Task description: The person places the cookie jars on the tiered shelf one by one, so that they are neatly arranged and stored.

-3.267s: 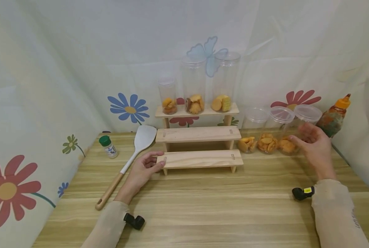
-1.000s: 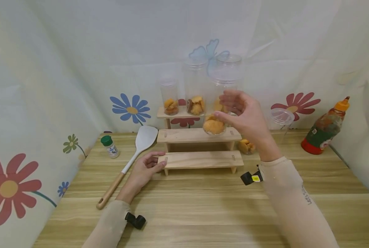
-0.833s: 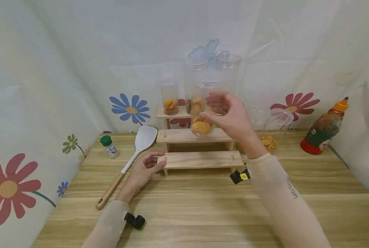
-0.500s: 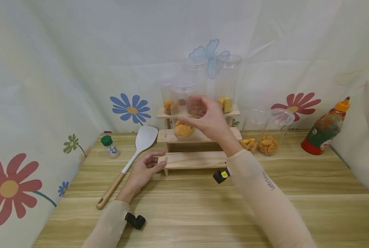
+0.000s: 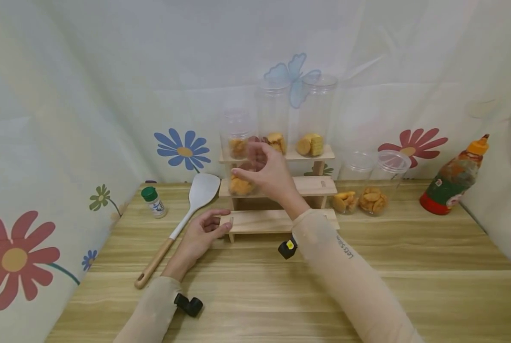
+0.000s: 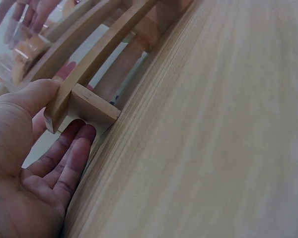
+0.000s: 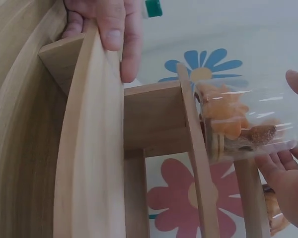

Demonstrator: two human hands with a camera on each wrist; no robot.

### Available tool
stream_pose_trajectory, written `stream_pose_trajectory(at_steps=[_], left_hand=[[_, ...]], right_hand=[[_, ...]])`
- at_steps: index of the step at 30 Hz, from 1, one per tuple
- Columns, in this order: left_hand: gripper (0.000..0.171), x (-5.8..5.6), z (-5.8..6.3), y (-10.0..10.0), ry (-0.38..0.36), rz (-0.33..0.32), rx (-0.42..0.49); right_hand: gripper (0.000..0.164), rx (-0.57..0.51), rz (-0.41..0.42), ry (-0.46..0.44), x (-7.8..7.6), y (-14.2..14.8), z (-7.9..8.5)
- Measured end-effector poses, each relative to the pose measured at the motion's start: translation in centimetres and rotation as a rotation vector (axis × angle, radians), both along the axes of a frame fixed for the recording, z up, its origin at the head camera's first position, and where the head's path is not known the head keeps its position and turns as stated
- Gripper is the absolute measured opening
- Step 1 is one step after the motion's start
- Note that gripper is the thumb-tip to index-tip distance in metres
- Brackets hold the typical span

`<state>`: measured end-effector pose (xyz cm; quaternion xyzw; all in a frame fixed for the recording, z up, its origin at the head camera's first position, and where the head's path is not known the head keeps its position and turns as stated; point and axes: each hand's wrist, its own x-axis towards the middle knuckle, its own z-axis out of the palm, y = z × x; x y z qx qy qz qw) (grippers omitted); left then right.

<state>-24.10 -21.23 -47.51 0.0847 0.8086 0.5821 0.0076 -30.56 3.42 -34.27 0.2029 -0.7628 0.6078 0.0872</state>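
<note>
Three tiers make up the wooden stand [image 5: 279, 222], and we see the clear jar [image 7: 251, 114] at the left end of its middle board [image 5: 311, 185], in front of the small jar [image 5: 234, 127] on the top one. The clear jar's long axis is upright, at right angles to that board; its base is at the board's surface, though we cannot tell whether the board bears its weight. The jar lies just to the left of the right hand [image 5: 270, 174], which is much the nearer to it; the left hand [image 5: 199, 236] is lower and further left. We judge that what matters here is the base's place over the board and the gap to the small jar behind. The right hand's thumb and fingers bend around the clear jar, gripping it, while the left hand pinches the lowest board's left end, thumb uppermost.
</note>
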Motion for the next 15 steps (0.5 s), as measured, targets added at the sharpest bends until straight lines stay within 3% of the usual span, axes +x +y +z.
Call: stream_pose_trajectory(at_steps=[10, 15], left_hand=[[0.041, -0.1, -0.1, 0.0, -0.004, 0.001, 0.011], [0.042, -0.2, -0.2, 0.0, 0.005, 0.001, 0.007]], right_hand=[[0.082, 0.069, -0.064, 0.055, -0.1, -0.9, -0.9], [0.082, 0.053, -0.054, 0.08, 0.0, -0.9, -1.2]])
